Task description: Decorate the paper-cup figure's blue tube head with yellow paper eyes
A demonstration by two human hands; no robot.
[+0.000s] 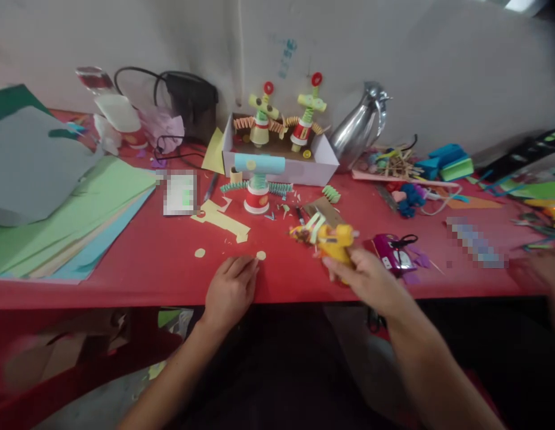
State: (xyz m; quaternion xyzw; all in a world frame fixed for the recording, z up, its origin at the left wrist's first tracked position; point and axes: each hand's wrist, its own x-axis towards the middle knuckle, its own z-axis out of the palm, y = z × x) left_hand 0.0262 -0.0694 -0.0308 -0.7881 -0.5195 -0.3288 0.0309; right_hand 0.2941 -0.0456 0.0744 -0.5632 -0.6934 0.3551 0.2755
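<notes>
My right hand (pixel 355 272) is wrapped round a yellow hot glue gun (pixel 335 239), its nozzle end pointing left and a little blurred. My left hand (pixel 231 286) is closed near the table's front edge, with a small pale yellow paper circle (pixel 261 255) at its fingertips. Another paper circle (pixel 199 253) lies to the left of that hand. Beyond the hands stands a paper-cup figure (pixel 257 197) with a light blue paper roll on top and folded green paper arms. Cut yellow paper (pixel 221 221) lies between it and my left hand.
A white box (pixel 281 169) at the back holds two similar figures. Right of it stand a steel jug (pixel 360 125) and craft scraps. A purple object (pixel 391 254) lies near my right hand. Coloured sheets (pixel 98 221) cover the left side. Another person's hand (pixel 548 269) shows far right.
</notes>
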